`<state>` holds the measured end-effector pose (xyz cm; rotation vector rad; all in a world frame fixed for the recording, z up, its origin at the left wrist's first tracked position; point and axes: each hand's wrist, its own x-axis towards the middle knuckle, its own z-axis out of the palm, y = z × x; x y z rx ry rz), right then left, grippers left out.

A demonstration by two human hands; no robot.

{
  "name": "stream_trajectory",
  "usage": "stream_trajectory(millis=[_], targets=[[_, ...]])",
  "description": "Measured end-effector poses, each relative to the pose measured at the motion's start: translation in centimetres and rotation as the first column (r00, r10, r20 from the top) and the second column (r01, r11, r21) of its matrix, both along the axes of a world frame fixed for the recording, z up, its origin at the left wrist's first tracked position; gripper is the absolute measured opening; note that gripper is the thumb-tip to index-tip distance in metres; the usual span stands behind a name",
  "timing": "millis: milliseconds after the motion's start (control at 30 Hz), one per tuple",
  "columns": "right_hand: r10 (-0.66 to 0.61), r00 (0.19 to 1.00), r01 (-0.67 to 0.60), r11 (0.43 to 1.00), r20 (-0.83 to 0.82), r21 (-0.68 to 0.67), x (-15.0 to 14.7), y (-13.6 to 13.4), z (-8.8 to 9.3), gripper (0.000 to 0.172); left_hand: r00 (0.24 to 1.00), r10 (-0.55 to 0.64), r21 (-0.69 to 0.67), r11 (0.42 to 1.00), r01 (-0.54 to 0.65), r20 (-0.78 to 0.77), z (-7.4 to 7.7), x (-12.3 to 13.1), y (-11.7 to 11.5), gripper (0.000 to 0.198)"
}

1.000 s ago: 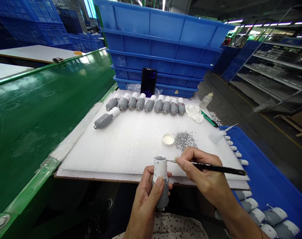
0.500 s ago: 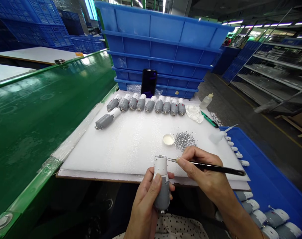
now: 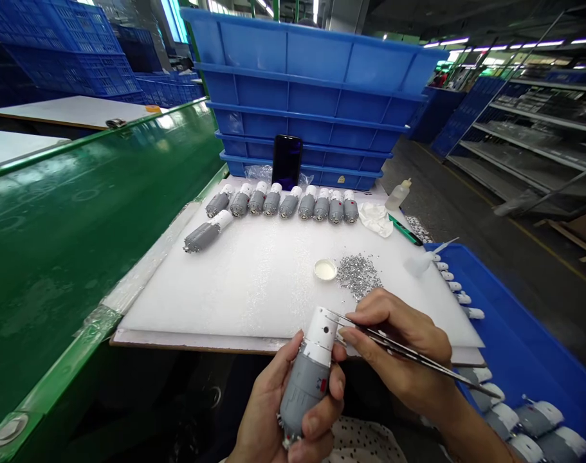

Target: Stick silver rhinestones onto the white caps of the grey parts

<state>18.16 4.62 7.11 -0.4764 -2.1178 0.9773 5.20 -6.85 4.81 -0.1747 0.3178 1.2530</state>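
Note:
My left hand [image 3: 293, 411] is wrapped round a grey and white spacecraft model [image 3: 306, 379], tilted with its white end up and away from me. A dark hole and a small red mark show on its side. Pinched in my right hand [image 3: 401, 344] is a pair of dark tweezers [image 3: 418, 357], their tips at the upper edge of the white section. Whether the tips hold a tiny part is too small to tell. Just beyond lie a heap of small silvery parts [image 3: 359, 275] and a shallow round dish [image 3: 325, 270] with pale contents.
Several similar models [image 3: 272, 200] line the back of the white foam board [image 3: 215, 289], with another model [image 3: 206, 233] at left. A phone [image 3: 287, 162] leans on stacked blue crates [image 3: 302, 96]. A blue bin [image 3: 534, 347] holding more models stands right, near a green pen-like tool [image 3: 405, 229].
My left hand has tilted and turned the model, bringing the dark hole and red mark into view. The tweezer tips have moved from beside the white end to its upper edge.

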Motion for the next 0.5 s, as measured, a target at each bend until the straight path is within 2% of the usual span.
stream_trajectory(millis=[500], targets=[[0.044,0.999,-0.045,0.997,0.002,0.067,-0.21,0.6,0.08,0.012,0.996,-0.009,-0.005,1.0,0.009,-0.093,-0.19,0.21,-0.34,0.054]])
